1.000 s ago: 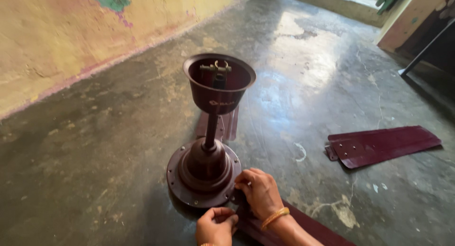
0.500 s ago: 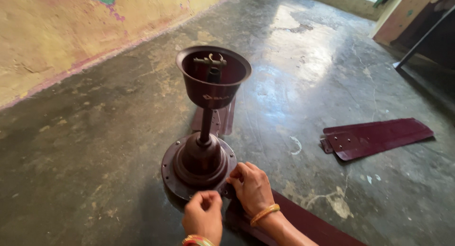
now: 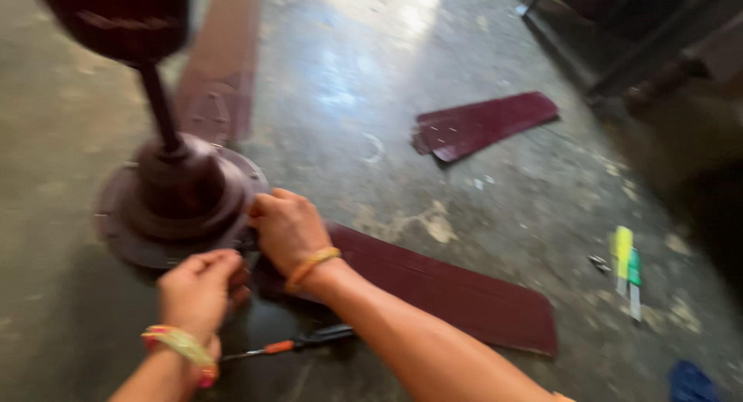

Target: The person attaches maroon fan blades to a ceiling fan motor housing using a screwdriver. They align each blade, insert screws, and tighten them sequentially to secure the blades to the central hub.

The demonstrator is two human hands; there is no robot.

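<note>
1. While the dark brown round metal fan motor [image 3: 182,205] sits on the grey concrete floor [image 3: 325,85], both hands work at its rim.
2. The right hand [image 3: 288,230] has its fingers curled on the rim, where the long maroon fan blade [image 3: 449,290] meets it.
3. The left hand [image 3: 197,290] has its fingers bent together just beside the rim.
4. An orange-handled screwdriver [image 3: 290,344] lies on the floor under the right arm.
5. Another maroon blade [image 3: 481,123] lies well apart.

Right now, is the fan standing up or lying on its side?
Standing up. The fan motor sits flat on the floor, and its rod points upward to the cup-shaped cover at the top.
</note>
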